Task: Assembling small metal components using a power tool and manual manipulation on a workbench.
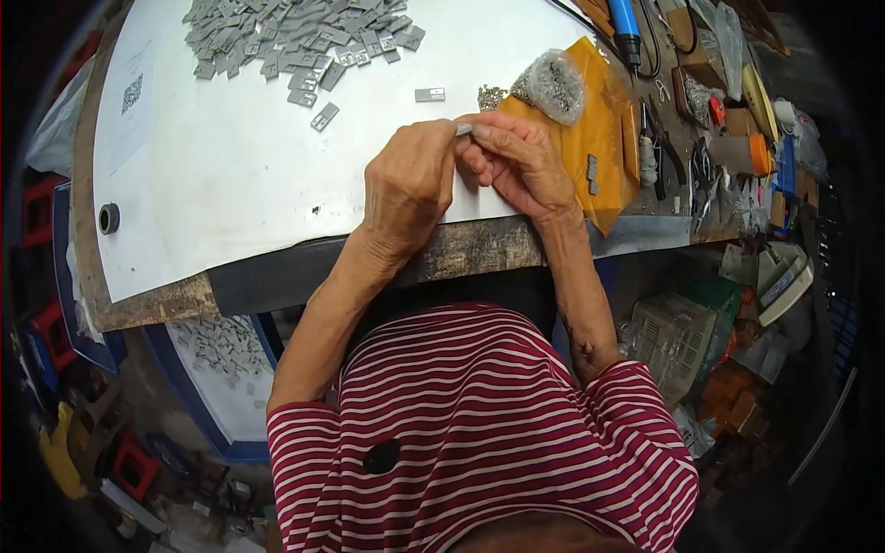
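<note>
Close together over the front of the white-covered table, my left hand (408, 180) and my right hand (532, 166) meet at a small grey rectangular piece (464, 129). Thumb and fingertips of the right hand pinch it, and the left fingers close on its other side, mostly hidden behind the back of that hand. Just beyond lies a similar single grey piece (430, 95). A large heap of such grey pieces (295, 37) spreads at the far left. Tiny metal parts (491, 97) sit in a small pile past my right hand, beside a clear plastic bag of them (556, 88).
Under the bag lies a yellow padded envelope (608, 120), with a few grey pieces (592, 173) on it. A blue-handled tool (626, 32) and pliers (674, 157) are to the right. A black ring (109, 218) rests at the left edge. Below stands a blue-rimmed tray (198, 396).
</note>
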`<state>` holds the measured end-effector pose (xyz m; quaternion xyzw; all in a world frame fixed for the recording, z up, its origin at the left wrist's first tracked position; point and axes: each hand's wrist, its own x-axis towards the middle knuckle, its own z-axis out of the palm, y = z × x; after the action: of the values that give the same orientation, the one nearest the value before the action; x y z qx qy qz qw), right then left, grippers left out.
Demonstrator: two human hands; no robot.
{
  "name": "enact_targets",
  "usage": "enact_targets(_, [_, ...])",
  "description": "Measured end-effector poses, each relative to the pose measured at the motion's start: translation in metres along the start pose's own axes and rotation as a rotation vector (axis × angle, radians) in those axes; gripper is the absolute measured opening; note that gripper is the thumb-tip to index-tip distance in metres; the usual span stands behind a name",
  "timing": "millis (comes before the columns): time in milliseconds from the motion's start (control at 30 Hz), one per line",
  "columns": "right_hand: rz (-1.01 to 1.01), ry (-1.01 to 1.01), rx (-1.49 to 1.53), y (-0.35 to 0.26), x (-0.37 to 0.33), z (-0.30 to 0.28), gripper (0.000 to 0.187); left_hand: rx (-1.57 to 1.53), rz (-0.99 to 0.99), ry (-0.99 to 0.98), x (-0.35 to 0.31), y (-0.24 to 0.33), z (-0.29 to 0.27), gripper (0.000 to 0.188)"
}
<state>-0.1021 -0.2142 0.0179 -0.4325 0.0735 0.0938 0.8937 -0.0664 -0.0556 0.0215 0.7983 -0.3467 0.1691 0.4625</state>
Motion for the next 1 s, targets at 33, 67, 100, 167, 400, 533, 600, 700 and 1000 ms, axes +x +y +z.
enact_targets(33, [0.025, -0.001, 0.034, -0.001, 0.0, -0.001, 0.025, 0.02, -0.007, -0.033, 0.001, 0.002, -0.001, 0.019])
enact_targets(67, [0.05, -0.003, 0.067, -0.001, 0.0, -0.002, 0.026, 0.02, -0.003, -0.04, 0.001, 0.002, 0.0, 0.019])
enact_targets(100, [0.047, -0.001, 0.073, -0.001, 0.0, -0.003, 0.026, 0.031, 0.025, -0.035, 0.001, 0.0, 0.001, 0.018])
enact_targets(167, [0.061, -0.012, 0.141, -0.001, 0.0, -0.006, 0.027, 0.041, 0.056, -0.034, 0.001, 0.0, 0.002, 0.017])
enact_targets(400, [0.049, -0.03, 0.207, 0.003, 0.0, -0.011, 0.026, -0.241, -0.369, -0.092, 0.003, 0.007, -0.003, 0.01])
enact_targets(533, [0.071, -0.002, 0.187, 0.001, 0.0, -0.008, 0.023, -0.429, -0.595, -0.12, 0.003, 0.008, -0.005, 0.01])
enact_targets(600, [0.071, 0.002, 0.166, 0.0, -0.001, -0.004, 0.022, -0.461, -0.637, -0.138, 0.003, 0.005, -0.006, 0.01])
enact_targets(700, [0.064, 0.052, 0.073, -0.001, -0.002, 0.0, 0.021, -0.51, -0.695, -0.165, 0.002, 0.003, -0.006, 0.011])
enact_targets(1000, [0.033, 0.091, -0.02, -0.003, -0.003, 0.007, 0.014, -0.591, -0.732, -0.173, 0.002, 0.004, -0.009, 0.013])
